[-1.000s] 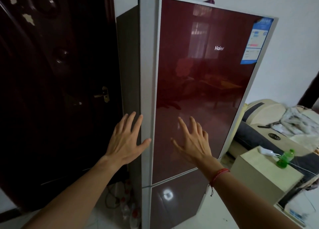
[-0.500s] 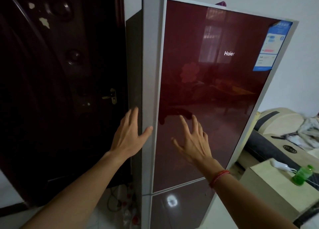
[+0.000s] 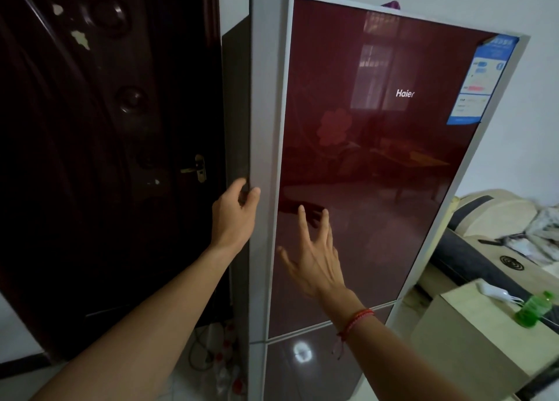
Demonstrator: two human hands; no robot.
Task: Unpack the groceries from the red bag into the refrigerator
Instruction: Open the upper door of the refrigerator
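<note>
- Left hand (image 3: 237, 216), flat before, now grips the grey edge (image 3: 266, 113) of the refrigerator door (image 3: 393, 189).
- Right hand (image 3: 316, 264) stays open, fingers spread.
- Door still shut — pulling it open looks next.

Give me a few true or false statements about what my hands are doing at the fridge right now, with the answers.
1. The left hand curls its fingers round the left edge of the fridge's upper door. True.
2. The right hand grips a handle. False: it is open, fingers spread, at the red glass front.
3. A blue label sits at the door's top right corner. True.
4. A red bag hangs from the right wrist. False: only a red bracelet is there; no bag is in view.
</note>
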